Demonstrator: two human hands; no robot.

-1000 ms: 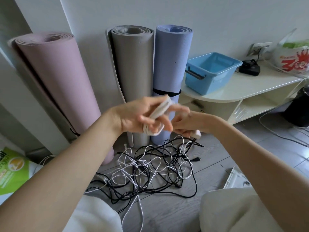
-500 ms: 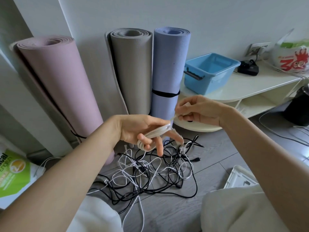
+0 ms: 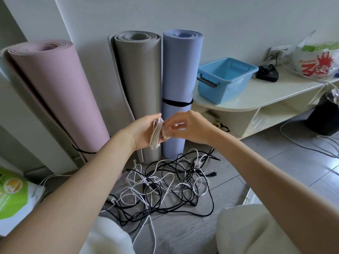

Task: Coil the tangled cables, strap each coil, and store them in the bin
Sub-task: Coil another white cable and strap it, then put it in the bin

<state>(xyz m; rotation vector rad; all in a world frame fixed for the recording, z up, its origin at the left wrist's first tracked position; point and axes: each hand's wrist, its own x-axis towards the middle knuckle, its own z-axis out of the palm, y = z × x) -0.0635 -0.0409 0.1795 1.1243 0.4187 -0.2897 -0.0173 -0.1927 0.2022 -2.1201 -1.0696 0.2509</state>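
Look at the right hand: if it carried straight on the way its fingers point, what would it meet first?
The right hand points leftward, so it would meet the white cable coil held in the left hand almost at once; its fingertips seem already on it, though depth is unclear.

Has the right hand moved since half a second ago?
Yes. The right hand has come back toward the white cable coil, away from the shelf, now touching the coil in front of the blue mat.

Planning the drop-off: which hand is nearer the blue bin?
Right. The right hand is below and left of the bin; the left hand is farther left, holding the white coil.
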